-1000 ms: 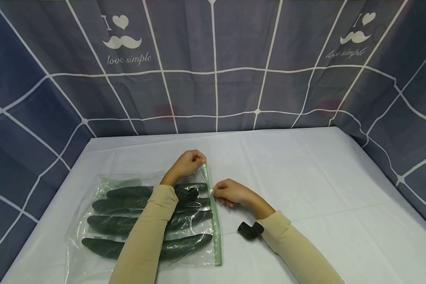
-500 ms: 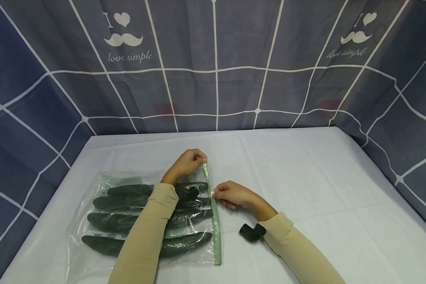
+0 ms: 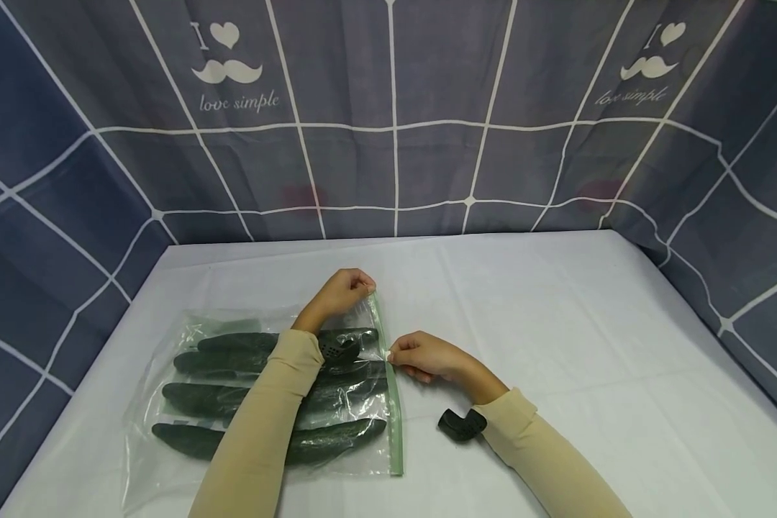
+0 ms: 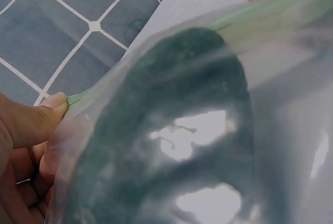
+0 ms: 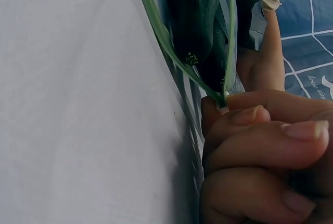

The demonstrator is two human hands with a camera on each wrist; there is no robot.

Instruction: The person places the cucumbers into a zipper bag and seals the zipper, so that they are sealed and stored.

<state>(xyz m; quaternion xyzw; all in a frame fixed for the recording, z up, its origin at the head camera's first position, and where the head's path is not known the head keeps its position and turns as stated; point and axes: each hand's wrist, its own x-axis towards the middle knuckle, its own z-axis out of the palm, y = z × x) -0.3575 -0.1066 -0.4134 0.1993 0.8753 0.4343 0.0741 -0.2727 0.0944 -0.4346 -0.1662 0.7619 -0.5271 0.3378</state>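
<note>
A clear zip bag (image 3: 144,460) with several dark green cucumbers (image 3: 188,440) in it lies at the left of the table. Its green zip strip (image 3: 396,446) faces right. My left hand (image 3: 342,289) reaches over the bag and pinches the strip's far end between thumb and finger, as the left wrist view also shows (image 4: 26,130). Lower along the strip, my right hand (image 3: 430,356) pinches the small white slider (image 5: 223,110). In the right wrist view, the two green lips spread apart beyond the slider, with cucumber ends (image 5: 191,52) between them. My left forearm covers part of the cucumbers.
A white cloth (image 3: 524,309) covers the table. Dark grey checked curtains (image 3: 440,165) hang behind and at both sides. A black wrist piece (image 3: 461,424) sits by the right cuff, and another (image 3: 338,351) by the left.
The right hand and the slider have moved slightly down the strip, nearer me. The left hand stays on the far corner, and the bag has shifted very little.
</note>
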